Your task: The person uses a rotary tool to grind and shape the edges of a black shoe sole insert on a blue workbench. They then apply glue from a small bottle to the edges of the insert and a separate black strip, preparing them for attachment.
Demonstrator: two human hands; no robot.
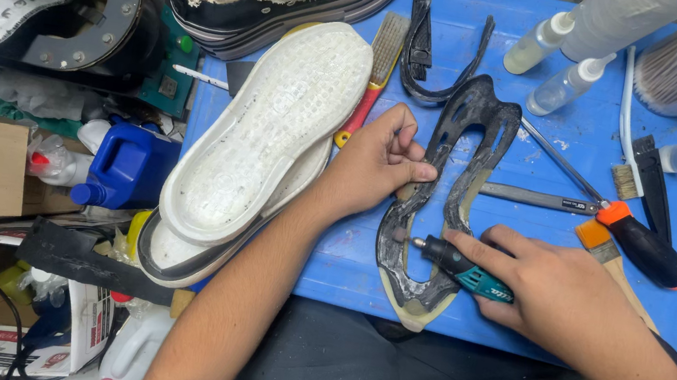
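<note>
- Right hand (pixel 558 291) clenched round a teal-and-black rotary tool (pixel 460 269); bit tip touches the inner edge of the black cut-out sole piece (pixel 453 188).
- Left hand (pixel 378 160) pinches the sole piece's left rim, fingers curled, thumb on top.
- Sole piece lies flat on the blue table (pixel 346 262) between both hands; long axis runs away from the person, its rounded end overhanging the near table edge.
- Left of the left hand: two stacked white soles (pixel 262 140), close, crowding that side.
- Beyond the left hand: red-handled brush (pixel 373 71), black strip (pixel 428 53).
- Beyond the right hand: orange-and-black tool (pixel 644 246), paintbrush (pixel 611 259), metal blade (pixel 532 197), just beside the knuckles.
- Open table only near the left wrist.
</note>
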